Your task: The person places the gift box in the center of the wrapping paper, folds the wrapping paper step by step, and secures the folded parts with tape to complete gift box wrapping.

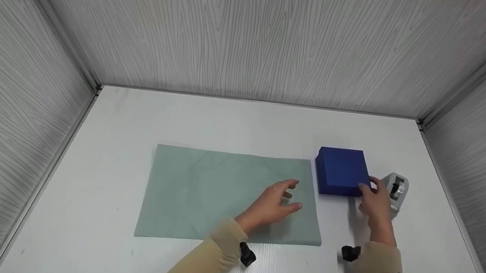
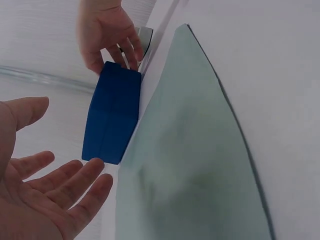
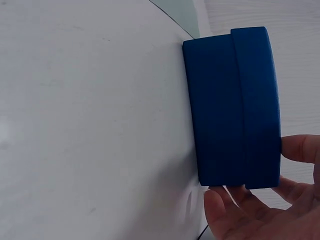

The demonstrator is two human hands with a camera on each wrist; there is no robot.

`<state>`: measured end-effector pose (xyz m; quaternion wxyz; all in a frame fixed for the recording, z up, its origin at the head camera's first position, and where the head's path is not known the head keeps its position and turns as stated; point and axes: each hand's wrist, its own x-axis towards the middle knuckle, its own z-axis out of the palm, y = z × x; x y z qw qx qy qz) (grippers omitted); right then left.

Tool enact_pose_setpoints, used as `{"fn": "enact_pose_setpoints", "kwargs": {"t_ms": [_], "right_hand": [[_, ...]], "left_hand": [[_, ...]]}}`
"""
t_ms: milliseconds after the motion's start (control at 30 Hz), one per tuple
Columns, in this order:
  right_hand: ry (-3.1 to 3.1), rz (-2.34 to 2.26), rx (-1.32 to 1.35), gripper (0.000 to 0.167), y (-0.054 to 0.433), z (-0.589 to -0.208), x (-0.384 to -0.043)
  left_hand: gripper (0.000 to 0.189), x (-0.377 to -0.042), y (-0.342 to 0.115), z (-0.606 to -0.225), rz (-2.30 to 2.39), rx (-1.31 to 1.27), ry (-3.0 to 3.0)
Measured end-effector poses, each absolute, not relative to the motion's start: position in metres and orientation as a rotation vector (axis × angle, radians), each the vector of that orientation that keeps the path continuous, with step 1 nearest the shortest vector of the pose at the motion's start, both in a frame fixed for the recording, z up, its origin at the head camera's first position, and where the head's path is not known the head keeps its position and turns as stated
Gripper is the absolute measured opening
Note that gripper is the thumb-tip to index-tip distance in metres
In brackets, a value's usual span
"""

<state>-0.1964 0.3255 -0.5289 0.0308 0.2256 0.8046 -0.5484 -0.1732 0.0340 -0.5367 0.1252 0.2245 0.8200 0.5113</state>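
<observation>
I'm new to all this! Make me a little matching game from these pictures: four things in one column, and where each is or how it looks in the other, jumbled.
1. Blue box
2. Pale green sheet
3. Tape dispenser
4. Left hand

A. Grey-white, to the right of the box
B. Holding nothing, fingers apart
C. Gripped by the right hand
D. Spread flat on the table

Pairs: 1-C, 2-D, 3-A, 4-B
</observation>
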Motion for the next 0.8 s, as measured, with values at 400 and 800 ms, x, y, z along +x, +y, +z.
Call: {"fn": "enact_pose_setpoints", "kwargs": {"t_ms": [400, 800], "right_hand": [[2.349, -1.711, 0.618, 0.064, 0.337, -0.528, -0.182], [2.303, -1.713, 0.588, 0.068, 0.338, -0.525, -0.180]], "left_hand": [[0.060, -0.176, 0.066, -0.546, 1.616, 0.545, 2.233], [0.068, -0.172, 0.089, -0.545, 1.458, 0.637, 2.229]]}}
